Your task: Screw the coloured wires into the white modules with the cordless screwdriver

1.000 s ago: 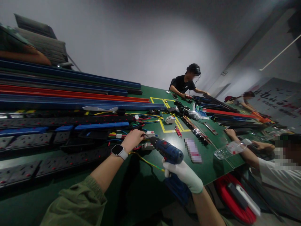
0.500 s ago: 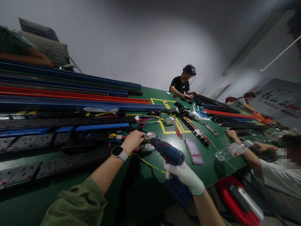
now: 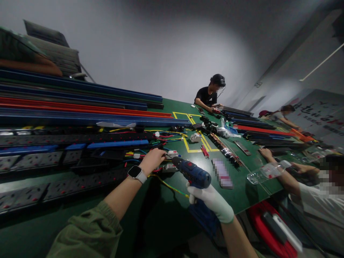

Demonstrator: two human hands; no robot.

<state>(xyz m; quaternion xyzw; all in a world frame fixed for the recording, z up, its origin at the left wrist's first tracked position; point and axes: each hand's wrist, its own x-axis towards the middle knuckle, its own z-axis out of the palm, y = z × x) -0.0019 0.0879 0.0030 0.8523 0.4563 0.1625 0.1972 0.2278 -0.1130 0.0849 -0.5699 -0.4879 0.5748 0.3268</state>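
My right hand [image 3: 211, 200], in a white glove, grips the handle of a blue cordless drill [image 3: 194, 173]. The drill's nose points at a small white breaker [image 3: 170, 166] with red, blue and yellow wires on the green table [image 3: 236, 193]. My left hand [image 3: 153, 159], with a white-strapped watch on the wrist, is closed over the wires and parts right beside the drill tip. What its fingers pinch is too small to name.
Black socket strips [image 3: 53, 157] and long blue and red rails [image 3: 80, 107] fill the left. A phone [image 3: 222, 173] and a clear bottle [image 3: 264, 172] lie to the right. A person's arms [image 3: 279, 168] rest at the right edge; other people work at the far end.
My hands and the drill have hardly moved. The person at the far end has drawn both arms in toward the body.
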